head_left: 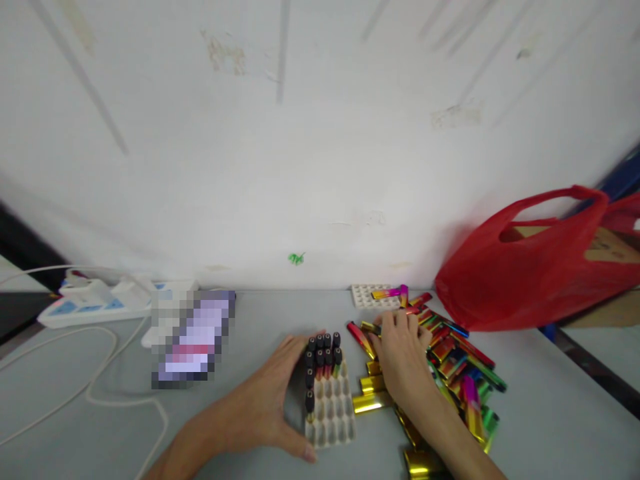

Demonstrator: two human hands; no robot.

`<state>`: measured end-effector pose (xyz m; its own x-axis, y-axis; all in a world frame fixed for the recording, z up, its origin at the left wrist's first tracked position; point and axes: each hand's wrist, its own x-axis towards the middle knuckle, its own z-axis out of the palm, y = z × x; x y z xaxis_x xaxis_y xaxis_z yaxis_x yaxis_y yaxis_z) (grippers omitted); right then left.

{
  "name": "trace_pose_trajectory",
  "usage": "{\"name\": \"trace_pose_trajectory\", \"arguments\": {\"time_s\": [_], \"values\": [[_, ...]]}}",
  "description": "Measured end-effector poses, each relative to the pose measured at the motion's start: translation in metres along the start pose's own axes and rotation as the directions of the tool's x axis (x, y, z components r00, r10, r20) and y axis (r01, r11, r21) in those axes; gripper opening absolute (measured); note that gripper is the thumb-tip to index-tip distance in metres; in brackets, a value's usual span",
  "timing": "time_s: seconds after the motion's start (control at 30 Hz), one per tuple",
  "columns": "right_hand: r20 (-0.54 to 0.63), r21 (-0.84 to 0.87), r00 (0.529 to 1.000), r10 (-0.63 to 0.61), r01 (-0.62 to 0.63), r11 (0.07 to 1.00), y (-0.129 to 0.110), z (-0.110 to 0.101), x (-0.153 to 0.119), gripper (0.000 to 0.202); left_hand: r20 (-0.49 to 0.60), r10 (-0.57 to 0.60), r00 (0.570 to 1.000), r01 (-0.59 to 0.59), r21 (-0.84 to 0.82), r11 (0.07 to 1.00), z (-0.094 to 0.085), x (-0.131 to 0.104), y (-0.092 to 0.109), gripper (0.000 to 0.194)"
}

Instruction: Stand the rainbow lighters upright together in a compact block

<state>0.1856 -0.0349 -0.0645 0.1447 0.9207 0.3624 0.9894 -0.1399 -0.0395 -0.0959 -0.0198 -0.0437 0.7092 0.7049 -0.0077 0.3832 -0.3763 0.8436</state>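
Far L of frame, a white plastic power strip w/ blue socket faces (113, 305) sits on the grey surface (270, 310) near the white wall (320, 153), w/ a thin white cable (127, 402) looping down to the lower L. Just R of it, a dark-edged slab w/ a lilac screen (196, 343), pixelated, so details n/a.

Lower L to ctr, the left hand (265, 407) curves round the L side of an off-white tray w/ rows of hollows (333, 407); its grip is spread wide, fingers by the tray's upper L corner, thumb by the lower L. Tray is at lower ctr of frame. Slim black-topped pieces (320, 357) stand in its upper rows & down its L column; lower R hollows are unfilled. Small green mark (297, 259) on the wall above.

R of ctr, a small white holed tray (363, 297) lies by the wall, w/ a gold-&-magenta piece (387, 293) on it. Below, shiny gold tubes (373, 402) lie R of the main tray. Right hand (400, 353) reaches into the pile of shiny multicolour tubes (453, 357); fingers bent down, can't tell if its grip has anything.

Upper R of pile, a red plastic bag (540, 270) w/ a brown cardboard box (613, 247) in it.
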Motion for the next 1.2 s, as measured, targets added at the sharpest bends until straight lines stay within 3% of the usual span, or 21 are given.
{"name": "trace_pose_trajectory", "arguments": {"time_s": [0.43,0.67,0.8,0.9,1.1,1.2], "values": [[-0.052,0.189,0.997,-0.052,0.061,0.98,0.003,0.011,0.001,0.014,-0.011,0.013,1.0,-0.013,-0.005,1.0,-0.001,-0.001,0.002,0.136],[-0.109,0.498,0.993,-0.038,0.087,0.863,-0.006,-0.01,0.006,0.017,-0.009,0.004,1.0,-0.004,-0.003,1.0,0.0,-0.001,0.003,0.135],[-0.007,0.813,0.999,-0.045,0.032,0.581,-0.015,-0.036,0.002,0.026,0.003,-0.009,1.0,0.009,0.002,1.0,0.0,0.0,0.002,0.138],[0.076,0.929,0.997,-0.024,-0.062,0.365,-0.019,-0.046,0.001,0.032,-0.001,0.015,1.0,-0.015,-0.006,1.0,0.0,0.0,0.003,0.137],[0.29,0.957,0.955,0.057,-0.29,-0.004,-0.025,-0.042,0.002,0.051,0.002,0.028,1.0,-0.028,-0.009,1.0,0.0,0.001,0.003,0.139],[0.383,0.893,0.919,0.099,-0.341,-0.293,-0.031,-0.043,0.001,0.052,-0.005,0.024,1.0,-0.024,-0.019,1.0,0.0,0.0,0.003,0.134]]}}
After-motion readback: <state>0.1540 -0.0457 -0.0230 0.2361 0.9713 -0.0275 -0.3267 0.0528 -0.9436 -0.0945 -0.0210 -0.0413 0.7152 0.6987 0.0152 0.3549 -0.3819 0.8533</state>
